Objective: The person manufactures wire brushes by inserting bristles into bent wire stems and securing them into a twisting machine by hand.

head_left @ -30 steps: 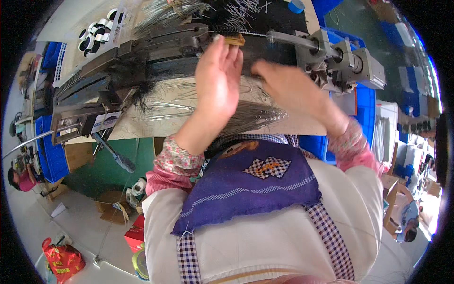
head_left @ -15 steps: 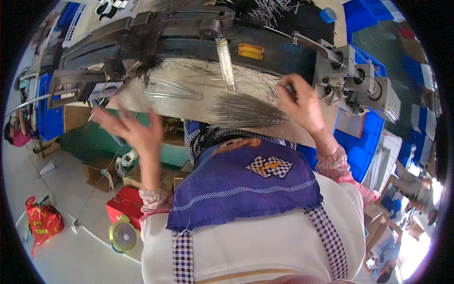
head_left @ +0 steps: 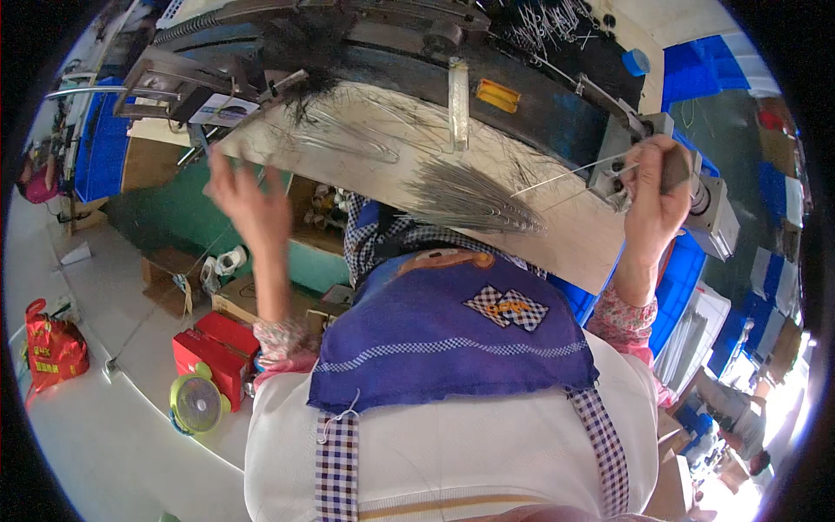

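Observation:
My right hand [head_left: 657, 191] is closed at the right, beside the metal clamp blocks [head_left: 713, 209]. Between its fingers it pinches a thin metal wire [head_left: 570, 176], which points left over the worktable [head_left: 574, 222]. Below the wire's far end lies a fanned bundle of dark wires [head_left: 470, 196], with small loops at their right ends. Empty and blurred by motion, my left hand [head_left: 248, 204] is raised with fingers outstretched over the left end of the table. It is nearest to a metal bracket [head_left: 161, 91] on the machine. Longer bent wires [head_left: 352, 143] lie on the tabletop.
The dark machine bed [head_left: 365, 56] runs along the back, with a yellow piece [head_left: 498, 96] and an upright taped bar [head_left: 458, 104]. A blue tape roll [head_left: 636, 62] sits behind, near loose metal hooks [head_left: 544, 22]. On the floor are a red box [head_left: 217, 348] and a small green fan [head_left: 198, 403].
My right hand has moved right, from beside the bundle to the clamp blocks, and a wire now shows in its fingers. My left hand stays raised at the left. The view has shifted slightly.

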A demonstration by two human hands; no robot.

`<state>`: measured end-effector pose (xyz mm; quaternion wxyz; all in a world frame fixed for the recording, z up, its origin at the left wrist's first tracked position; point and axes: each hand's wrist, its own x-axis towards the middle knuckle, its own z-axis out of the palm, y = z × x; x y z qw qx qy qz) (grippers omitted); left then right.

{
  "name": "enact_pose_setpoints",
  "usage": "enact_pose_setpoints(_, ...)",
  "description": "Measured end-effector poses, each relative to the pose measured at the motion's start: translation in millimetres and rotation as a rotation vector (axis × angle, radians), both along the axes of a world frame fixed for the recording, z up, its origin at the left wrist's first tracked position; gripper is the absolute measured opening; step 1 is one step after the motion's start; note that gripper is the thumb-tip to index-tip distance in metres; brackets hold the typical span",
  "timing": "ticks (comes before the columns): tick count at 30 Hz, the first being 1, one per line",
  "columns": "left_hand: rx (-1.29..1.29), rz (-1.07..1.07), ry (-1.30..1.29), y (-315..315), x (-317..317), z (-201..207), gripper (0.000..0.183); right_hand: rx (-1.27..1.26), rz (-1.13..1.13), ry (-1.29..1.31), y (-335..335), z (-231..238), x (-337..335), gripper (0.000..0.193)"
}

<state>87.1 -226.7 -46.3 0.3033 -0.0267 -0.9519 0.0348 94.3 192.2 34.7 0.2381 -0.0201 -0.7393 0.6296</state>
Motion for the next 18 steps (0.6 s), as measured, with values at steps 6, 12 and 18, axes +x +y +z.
enact_pose_setpoints(6, 1.240, -0.927, -1.075, 157, -2, 109, 0.034, 0.250, 0.423, 0.157, -79, 44, -28, 0.019)
enact_pose_setpoints(12, 1.204, -0.796, -0.719, 119, -23, 45, 0.026, 0.681, 0.141, 0.137, -22, 33, -51, 0.012)
enact_pose_setpoints(18, 1.876, -0.656, -1.029, 187, -10, 49, 0.023, 0.986, 0.272, 0.236, -22, 16, -68, 0.013)
